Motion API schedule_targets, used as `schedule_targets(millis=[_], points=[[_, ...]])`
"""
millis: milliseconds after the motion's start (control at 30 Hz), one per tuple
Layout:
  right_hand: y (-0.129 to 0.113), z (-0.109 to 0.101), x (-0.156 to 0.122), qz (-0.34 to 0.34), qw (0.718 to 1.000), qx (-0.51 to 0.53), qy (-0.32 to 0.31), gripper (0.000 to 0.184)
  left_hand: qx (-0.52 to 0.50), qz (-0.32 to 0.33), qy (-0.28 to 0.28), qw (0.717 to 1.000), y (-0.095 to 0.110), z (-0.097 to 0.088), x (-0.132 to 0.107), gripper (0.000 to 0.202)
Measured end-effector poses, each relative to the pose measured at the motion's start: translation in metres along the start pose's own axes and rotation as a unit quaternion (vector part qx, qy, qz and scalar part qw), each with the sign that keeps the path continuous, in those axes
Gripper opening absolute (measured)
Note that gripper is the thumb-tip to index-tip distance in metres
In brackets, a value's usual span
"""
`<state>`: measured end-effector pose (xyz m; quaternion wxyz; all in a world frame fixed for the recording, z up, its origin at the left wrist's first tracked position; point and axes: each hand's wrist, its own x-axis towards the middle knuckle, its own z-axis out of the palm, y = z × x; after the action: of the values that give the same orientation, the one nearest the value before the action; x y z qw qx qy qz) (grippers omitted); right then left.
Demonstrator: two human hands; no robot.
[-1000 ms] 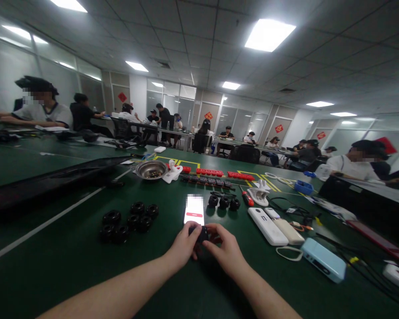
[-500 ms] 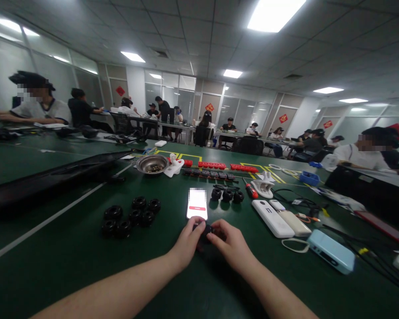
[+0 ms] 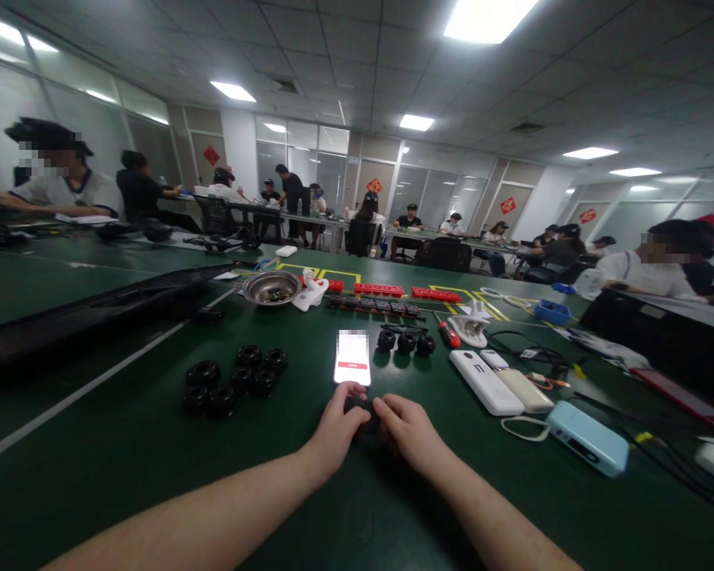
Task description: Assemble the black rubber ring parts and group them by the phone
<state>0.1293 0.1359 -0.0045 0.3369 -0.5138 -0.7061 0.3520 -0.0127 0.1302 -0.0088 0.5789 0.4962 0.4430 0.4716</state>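
Between my hands is a small, dark, rounded part (image 3: 366, 419), partly hidden by the fingers. My left hand (image 3: 338, 424) is closed round its left side, thumb across the top. At its right edge, the thumb and bent fingers of my right hand (image 3: 409, 428) pinch together. A phone (image 3: 353, 358) with a lit white screen lies just beyond my fingertips. Several black wheel-like rings (image 3: 248, 381) are grouped on the left of the table. Three more black rings (image 3: 405, 342) stand in a row right of the phone.
A metal bowl (image 3: 272, 289) with small pieces stands behind, near red strips (image 3: 378, 290) and a dark segmented strip (image 3: 376, 306). On the right lie a red screwdriver (image 3: 451, 335), a white power bank (image 3: 486, 384), a light-blue box (image 3: 589, 438) and cables. A long black panel (image 3: 95, 317) lies left.
My right hand has shifted slightly, its fingers now curled closer together at the part's right edge. My left hand keeps its hold. The view has tipped a little.
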Motion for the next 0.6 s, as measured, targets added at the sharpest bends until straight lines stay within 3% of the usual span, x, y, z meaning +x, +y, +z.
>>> schedule_targets(millis=[200, 367, 433, 600], points=[[-0.003, 0.0, -0.002, -0.033, 0.999, 0.007, 0.012, 0.014, -0.022, 0.002, -0.012, 1.0, -0.005, -0.001, 0.005, 0.028], [-0.006, -0.004, -0.004, -0.091, 0.996, 0.014, 0.022, 0.038, -0.029, -0.028, -0.028, 0.999, -0.005, -0.002, 0.011, 0.03], [-0.005, -0.002, -0.004, -0.083, 0.996, 0.017, 0.026, 0.045, -0.03, -0.029, -0.02, 0.999, -0.004, -0.002, 0.01, 0.026], [-0.004, 0.0, -0.002, -0.035, 0.999, 0.017, 0.022, 0.026, -0.038, -0.012, -0.021, 0.999, 0.001, -0.002, 0.003, 0.026]])
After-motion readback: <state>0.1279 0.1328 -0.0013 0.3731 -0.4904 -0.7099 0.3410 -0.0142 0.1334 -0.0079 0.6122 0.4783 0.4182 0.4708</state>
